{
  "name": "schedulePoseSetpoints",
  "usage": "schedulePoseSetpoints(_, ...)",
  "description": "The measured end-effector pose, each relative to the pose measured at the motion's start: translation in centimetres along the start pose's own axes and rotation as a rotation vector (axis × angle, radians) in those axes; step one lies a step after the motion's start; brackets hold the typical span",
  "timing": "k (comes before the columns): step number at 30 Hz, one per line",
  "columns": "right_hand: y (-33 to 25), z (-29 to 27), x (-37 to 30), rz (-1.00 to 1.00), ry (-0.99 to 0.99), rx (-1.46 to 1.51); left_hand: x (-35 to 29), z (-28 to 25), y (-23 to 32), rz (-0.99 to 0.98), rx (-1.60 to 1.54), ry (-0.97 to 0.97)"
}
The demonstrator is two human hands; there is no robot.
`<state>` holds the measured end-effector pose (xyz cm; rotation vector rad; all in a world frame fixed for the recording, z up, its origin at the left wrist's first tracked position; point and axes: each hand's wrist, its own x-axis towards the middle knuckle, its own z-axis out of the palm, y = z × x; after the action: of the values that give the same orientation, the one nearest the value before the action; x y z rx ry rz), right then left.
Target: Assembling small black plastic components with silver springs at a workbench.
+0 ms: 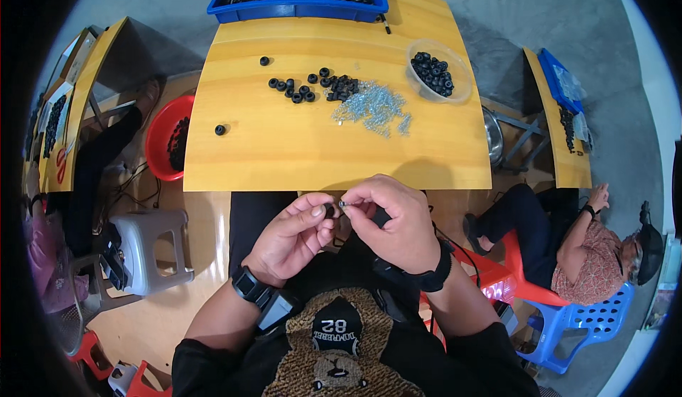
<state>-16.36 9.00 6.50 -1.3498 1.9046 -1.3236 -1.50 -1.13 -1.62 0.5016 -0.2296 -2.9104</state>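
Note:
Just off the near edge of the yellow wooden table [284,173], my left hand [290,237] pinches a small round black piece [329,211] between thumb and fingers. Close beside it, my right hand [396,223] is closed on a tiny shiny metal piece [342,204], its fingertips almost at the black piece. On the tabletop lie loose round black pieces [290,93], some with a hole visible. To their right, a heap of small silvery-blue pieces [376,107] spreads out, too small to make out singly.
A blue tray [298,12] full of black pieces stands at the far edge. The clear plastic bowl [462,88] at right holds more. A red basin [160,162] and grey stool [153,248] are at left. Another person [590,262] sits at right, another [42,248] far left.

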Motion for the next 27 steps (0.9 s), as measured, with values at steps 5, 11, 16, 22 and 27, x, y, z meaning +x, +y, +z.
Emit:
schedulePoseSetpoints(5,-0.4,0.6,-0.5,-0.018,-0.078,-0.027,-0.6,0.0,0.1,0.005,-0.022,-0.016)
schedulePoseSetpoints(11,-0.3,1.6,-0.9,-0.003,-0.086,-0.053,-0.9,-0.1,-0.1,0.006,-0.015,-0.012)
schedulePoseSetpoints(16,-0.9,1.9,-0.7,-0.088,-0.08,-0.18,-1.1,-0.3,-0.2,0.0,0.013,-0.001)
schedulePoseSetpoints(22,-1.2,2.6,-0.6,-0.137,-0.132,-0.265,-0.8,-0.9,-0.1,-0.031,-0.034,0.021)
schedulePoseSetpoints(27,-1.7,2.8,-0.3,-0.159,-0.15,-0.286,-0.7,-1.4,0.5,-0.008,-0.065,-0.037)
